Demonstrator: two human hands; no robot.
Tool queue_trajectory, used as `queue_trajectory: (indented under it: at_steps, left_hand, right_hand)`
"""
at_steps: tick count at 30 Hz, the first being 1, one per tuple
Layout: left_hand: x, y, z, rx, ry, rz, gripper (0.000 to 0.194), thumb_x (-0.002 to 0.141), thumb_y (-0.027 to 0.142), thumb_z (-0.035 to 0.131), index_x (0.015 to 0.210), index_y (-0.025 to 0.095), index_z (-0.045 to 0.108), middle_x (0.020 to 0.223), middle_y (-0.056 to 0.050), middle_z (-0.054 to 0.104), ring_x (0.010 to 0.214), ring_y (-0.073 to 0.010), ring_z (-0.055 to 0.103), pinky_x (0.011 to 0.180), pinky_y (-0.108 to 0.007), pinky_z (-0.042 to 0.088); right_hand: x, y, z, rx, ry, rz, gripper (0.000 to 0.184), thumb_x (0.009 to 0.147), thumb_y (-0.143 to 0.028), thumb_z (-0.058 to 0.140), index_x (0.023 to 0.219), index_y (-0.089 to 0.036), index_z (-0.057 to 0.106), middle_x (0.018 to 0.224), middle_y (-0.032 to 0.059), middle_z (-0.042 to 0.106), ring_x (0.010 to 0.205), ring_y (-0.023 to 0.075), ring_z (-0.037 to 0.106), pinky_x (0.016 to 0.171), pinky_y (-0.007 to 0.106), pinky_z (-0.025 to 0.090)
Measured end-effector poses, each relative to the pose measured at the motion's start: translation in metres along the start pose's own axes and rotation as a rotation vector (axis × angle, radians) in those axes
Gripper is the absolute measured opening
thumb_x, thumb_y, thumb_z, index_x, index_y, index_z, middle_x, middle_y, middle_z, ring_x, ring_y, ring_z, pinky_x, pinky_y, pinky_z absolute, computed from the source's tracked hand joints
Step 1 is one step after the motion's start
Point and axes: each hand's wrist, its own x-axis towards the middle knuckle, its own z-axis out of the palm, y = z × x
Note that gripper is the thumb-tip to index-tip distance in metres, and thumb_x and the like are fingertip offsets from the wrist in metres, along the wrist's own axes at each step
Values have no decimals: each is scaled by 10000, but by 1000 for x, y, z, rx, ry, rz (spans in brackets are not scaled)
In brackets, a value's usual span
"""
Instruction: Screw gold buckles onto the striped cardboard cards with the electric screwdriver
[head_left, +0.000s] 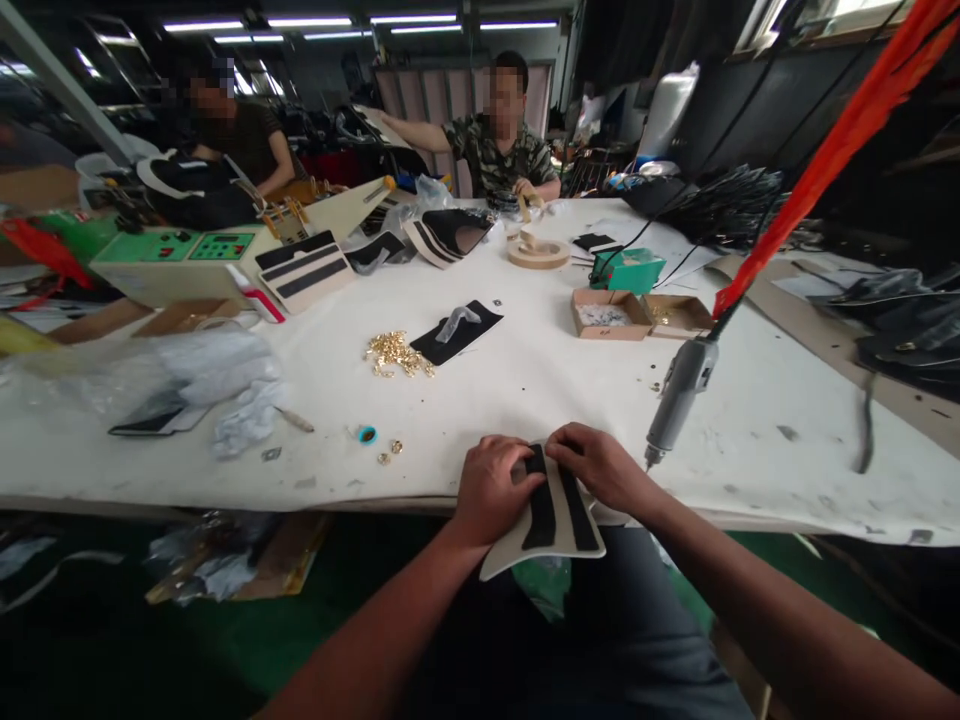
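A beige panel with black strips (561,510) lies over the table's front edge, its near end curling toward me. My left hand (495,490) grips its left side, thumb on a black strip. At the panel's far right, my right hand (596,465) has its fingers curled and pinched on the edge; anything small between those fingertips is hidden. Just right of that hand hangs a grey electric screwdriver (681,395), tip down. Gold metal fittings (396,353) lie heaped farther up the table, beside a black panel (459,332) with a clear plastic scrap on it.
Left of my hands are a small blue-rimmed cap (367,435) and loose gold rings (396,447). Small-parts boxes (611,315), a green power box (626,270) and a tape roll (538,250) stand farther back. Plastic bags (187,375) cover the left side. Two people work opposite.
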Motion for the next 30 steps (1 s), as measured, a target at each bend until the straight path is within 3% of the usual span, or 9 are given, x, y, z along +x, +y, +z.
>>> queue_trajectory:
  at_steps: [9, 19, 22, 27, 30]
  left_hand:
    - [-2, -2, 0, -15, -15, -1, 243, 898, 313, 818, 1123, 248, 751, 1252, -38, 773, 1250, -295, 611, 1063, -468, 441]
    - [-2, -3, 1, -23, -36, -11, 218, 950, 335, 743, 1144, 237, 748, 1272, -61, 760, 1256, -299, 591, 1072, -470, 434]
    - [-1, -3, 1, -30, -33, -13, 215, 947, 331, 746, 1142, 239, 749, 1272, -59, 761, 1257, -301, 593, 1073, -474, 433]
    - [-4, -2, -2, -57, -8, -18, 232, 897, 283, 792, 1124, 264, 746, 1234, -37, 771, 1223, -303, 613, 1042, -482, 459]
    - [-5, -5, -2, -74, 12, -34, 233, 866, 263, 807, 1091, 276, 748, 1227, -30, 772, 1212, -315, 622, 1041, -504, 474]
  right_hand:
    - [14, 10, 6, -189, -164, -95, 250, 1009, -415, 574, 935, -232, 727, 970, 36, 730, 917, 208, 659, 836, 324, 489]
    - [19, 13, 15, -263, -143, -66, 212, 986, -388, 615, 919, -232, 742, 949, 39, 720, 891, 211, 646, 813, 324, 489]
    - [19, 12, 18, -260, -98, -26, 193, 958, -385, 641, 900, -238, 752, 946, 36, 744, 875, 215, 657, 794, 324, 492]
    - [21, 5, 24, -186, -71, 161, 102, 871, -343, 703, 858, -249, 742, 763, 1, 747, 711, 200, 649, 653, 299, 440]
    - [27, 5, 28, -170, -73, 176, 67, 839, -298, 698, 829, -248, 742, 762, 7, 758, 720, 204, 652, 638, 296, 411]
